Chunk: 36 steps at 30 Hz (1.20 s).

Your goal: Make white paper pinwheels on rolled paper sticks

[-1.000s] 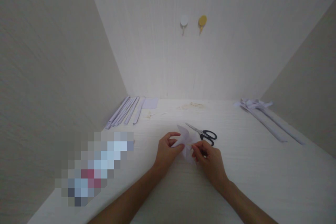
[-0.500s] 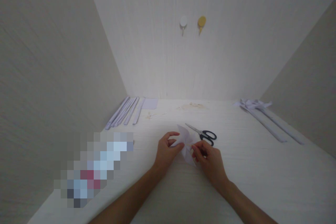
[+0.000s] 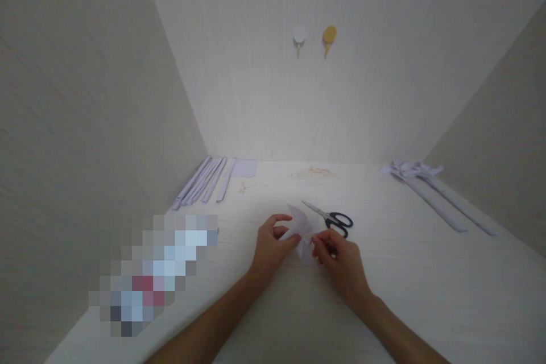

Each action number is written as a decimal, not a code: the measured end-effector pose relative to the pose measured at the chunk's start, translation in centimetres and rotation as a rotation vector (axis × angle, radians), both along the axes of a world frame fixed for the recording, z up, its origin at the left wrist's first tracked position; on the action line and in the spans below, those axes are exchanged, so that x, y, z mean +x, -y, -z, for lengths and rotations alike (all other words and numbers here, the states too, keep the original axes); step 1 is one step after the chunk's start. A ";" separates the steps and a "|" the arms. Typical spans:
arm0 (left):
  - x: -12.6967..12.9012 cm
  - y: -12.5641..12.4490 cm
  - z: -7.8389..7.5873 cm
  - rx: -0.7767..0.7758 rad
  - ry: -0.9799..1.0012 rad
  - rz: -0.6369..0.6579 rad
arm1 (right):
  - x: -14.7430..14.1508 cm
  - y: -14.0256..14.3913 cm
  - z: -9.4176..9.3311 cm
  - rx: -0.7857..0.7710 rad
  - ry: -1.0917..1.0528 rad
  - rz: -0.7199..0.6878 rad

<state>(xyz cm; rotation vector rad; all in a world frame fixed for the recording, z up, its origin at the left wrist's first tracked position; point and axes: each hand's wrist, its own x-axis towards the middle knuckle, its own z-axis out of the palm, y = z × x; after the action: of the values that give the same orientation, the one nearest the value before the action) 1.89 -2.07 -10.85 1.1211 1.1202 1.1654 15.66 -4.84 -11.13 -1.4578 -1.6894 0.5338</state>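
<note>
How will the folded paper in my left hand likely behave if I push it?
The folded paper probably bends or creases easily, since its flaps look thin. Its upper point may crumple first, jutting past the left hand.

Pinwheel [image 3: 300, 220]: thin matt paper. Sticks [image 3: 226, 181]: matt paper. Scissors [image 3: 328, 218]: metal blades, smooth plastic-looking handles. Worktop [image 3: 426, 284], back wall [image 3: 273, 96]: matt, faint wood-like grain.

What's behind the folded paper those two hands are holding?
Just beyond the folded paper, black-handled scissors lie on the white tabletop. Whatever sits directly behind the paper, the left hand and the right hand is covered, so I can't see it.
</note>
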 end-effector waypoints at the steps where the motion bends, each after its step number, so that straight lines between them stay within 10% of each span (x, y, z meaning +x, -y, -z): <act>1: 0.0 0.0 0.0 0.003 -0.004 -0.003 | 0.0 0.0 0.0 0.025 0.036 -0.004; 9: 0.1 0.3 -0.7 0.005 -0.011 -0.026 | -0.2 0.0 -0.1 0.116 0.322 -0.051; 36: 0.6 0.8 -0.4 0.104 -0.092 -0.040 | -0.3 0.3 -0.6 0.266 0.256 -0.072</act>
<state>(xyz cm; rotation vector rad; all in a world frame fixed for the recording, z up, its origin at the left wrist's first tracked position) 2.48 -2.84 -10.40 1.2479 1.1684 1.2246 15.37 -5.10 -10.52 -1.3166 -1.9359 0.1537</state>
